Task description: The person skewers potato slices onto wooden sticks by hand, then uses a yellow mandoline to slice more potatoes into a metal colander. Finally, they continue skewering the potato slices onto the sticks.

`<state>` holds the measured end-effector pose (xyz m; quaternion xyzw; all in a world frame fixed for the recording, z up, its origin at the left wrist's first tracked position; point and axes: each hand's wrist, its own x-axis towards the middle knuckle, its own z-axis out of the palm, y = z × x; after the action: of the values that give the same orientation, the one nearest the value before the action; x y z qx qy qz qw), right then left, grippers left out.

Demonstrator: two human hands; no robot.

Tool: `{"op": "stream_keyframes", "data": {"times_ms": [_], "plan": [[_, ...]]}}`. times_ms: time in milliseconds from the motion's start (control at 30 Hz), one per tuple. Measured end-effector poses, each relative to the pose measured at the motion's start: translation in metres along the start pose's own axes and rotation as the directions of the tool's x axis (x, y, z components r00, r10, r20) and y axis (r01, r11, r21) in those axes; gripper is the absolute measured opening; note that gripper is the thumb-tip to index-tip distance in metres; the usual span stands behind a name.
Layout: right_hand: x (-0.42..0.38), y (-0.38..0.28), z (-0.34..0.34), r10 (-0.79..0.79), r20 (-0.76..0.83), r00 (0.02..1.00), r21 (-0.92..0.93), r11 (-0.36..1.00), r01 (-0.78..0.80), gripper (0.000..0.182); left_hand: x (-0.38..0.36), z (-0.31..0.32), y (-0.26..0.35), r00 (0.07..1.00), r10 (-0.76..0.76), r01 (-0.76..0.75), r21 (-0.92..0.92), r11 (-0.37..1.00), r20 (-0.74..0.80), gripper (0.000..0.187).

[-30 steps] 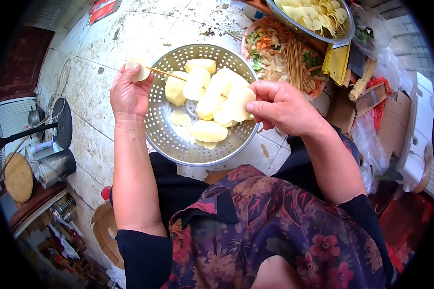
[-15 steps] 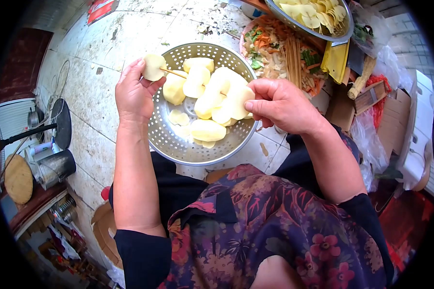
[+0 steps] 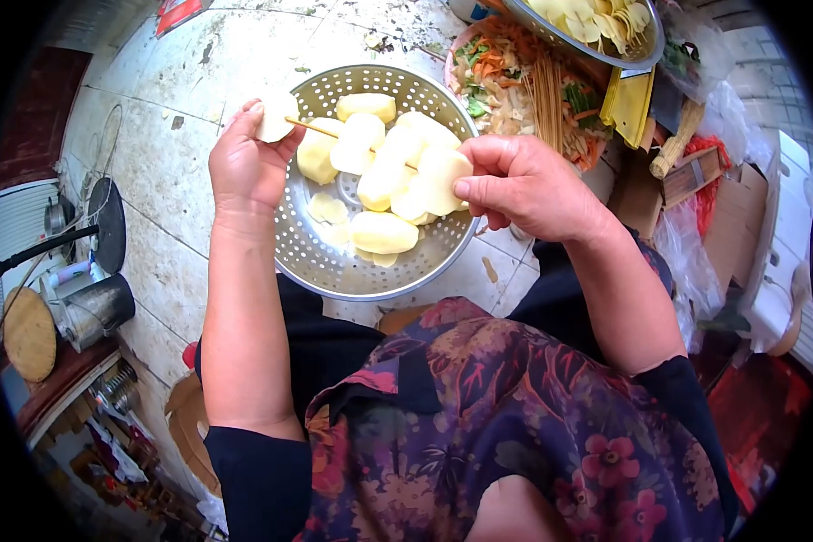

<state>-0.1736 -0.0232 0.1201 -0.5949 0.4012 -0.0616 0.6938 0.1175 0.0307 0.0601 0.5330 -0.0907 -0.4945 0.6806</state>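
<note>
Over a perforated metal colander (image 3: 370, 291), a thin wooden skewer (image 3: 314, 128) runs between my hands with potato slices threaded along it. My left hand (image 3: 244, 167) pinches a round potato slice (image 3: 275, 117) at the skewer's left end. At the other end, the thumb and fingers of my right hand (image 3: 537, 188) close on another potato slice (image 3: 445, 182). A middle slice (image 3: 359, 144) hangs on the skewer between them. Whole peeled potatoes (image 3: 384, 233) and a few loose slices (image 3: 327, 209) lie in the colander. The skewer's right tip is hidden.
A second colander (image 3: 649, 60) full of potato slices stands at the upper right. Below it are a pink tray of vegetable scraps (image 3: 488, 68), a bundle of skewers (image 3: 548, 108) and a yellow packet (image 3: 627, 108). A black-handled pan (image 3: 110, 226) is at the left.
My left hand has drawn slightly left with its slice, and a longer stretch of bare skewer shows beside it. My right hand keeps its hold. The whole view has shifted slightly.
</note>
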Motion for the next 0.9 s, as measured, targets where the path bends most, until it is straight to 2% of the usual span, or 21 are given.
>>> {"op": "stream_keyframes", "data": {"times_ms": [100, 200, 333, 400, 567, 667, 700, 733, 767, 800, 833, 867, 900], "plan": [[-0.001, 0.002, -0.001, 0.004, -0.014, 1.0, 0.014, 1.0, -0.004, 0.014, -0.003, 0.003, 0.0, 0.999, -0.041, 0.04, -0.024, 0.999, -0.025, 0.024], [-0.002, 0.004, -0.002, 0.008, -0.02, 1.0, -0.007, 1.0, -0.008, 0.013, -0.007, 0.006, -0.003, 0.996, -0.081, 0.082, 0.03, 0.996, -0.042, 0.025], [0.001, 0.006, 0.0, -0.003, -0.057, 0.998, -0.051, 0.999, 0.0, 0.013, -0.021, 0.023, -0.013, 0.987, -0.148, 0.135, 0.17, 0.976, 0.062, 0.029], [0.002, 0.008, -0.001, -0.001, -0.052, 0.999, -0.036, 0.999, -0.001, 0.013, -0.03, 0.033, -0.015, 0.959, -0.256, 0.222, 0.238, 0.945, 0.122, 0.03], [0.002, 0.006, -0.004, -0.015, -0.053, 0.998, -0.009, 1.0, 0.014, 0.013, -0.025, 0.038, -0.017, 0.973, -0.213, 0.183, 0.259, 0.948, 0.092, 0.028], [0.002, 0.006, -0.007, -0.03, -0.114, 0.993, 0.041, 0.999, 0.035, 0.013, -0.017, 0.035, -0.025, 0.978, -0.196, 0.17, 0.27, 0.948, 0.072, 0.026], [0.002, 0.007, -0.008, -0.024, -0.132, 0.991, 0.053, 0.998, 0.032, 0.013, -0.011, 0.034, -0.034, 0.987, -0.162, 0.151, 0.373, 0.916, -0.001, 0.024], [0.002, 0.007, -0.009, -0.019, -0.151, 0.988, 0.064, 0.998, 0.029, 0.013, -0.007, 0.034, -0.042, 0.99, -0.119, 0.138, 0.472, 0.871, -0.069, 0.023], [0.002, 0.008, -0.009, -0.021, -0.154, 0.988, 0.063, 0.998, 0.031, 0.013, -0.006, 0.035, -0.051, 0.992, -0.123, 0.119, 0.633, 0.765, -0.038, 0.019], [0.001, 0.009, -0.009, -0.02, -0.143, 0.99, 0.087, 0.996, 0.032, 0.013, -0.01, 0.044, -0.058, 0.989, -0.139, 0.116, 0.801, 0.588, -0.041, 0.021], [0.0, 0.009, -0.009, -0.018, -0.131, 0.991, 0.111, 0.993, 0.033, 0.014, -0.005, 0.034, -0.076, 0.991, -0.101, -0.049, 0.931, 0.362, 0.091, 0.025], [0.0, 0.008, -0.009, -0.02, -0.135, 0.991, 0.11, 0.993, 0.035, 0.014, 0.001, 0.021, -0.099, 0.969, -0.097, -0.217, 0.97, 0.106, 0.227, 0.029], [-0.002, 0.007, -0.009, -0.021, -0.126, 0.992, 0.11, 0.993, 0.035, 0.014, 0.003, 0.014, -0.117, 0.968, -0.096, -0.221, 0.97, 0.106, 0.231, 0.029]]}}
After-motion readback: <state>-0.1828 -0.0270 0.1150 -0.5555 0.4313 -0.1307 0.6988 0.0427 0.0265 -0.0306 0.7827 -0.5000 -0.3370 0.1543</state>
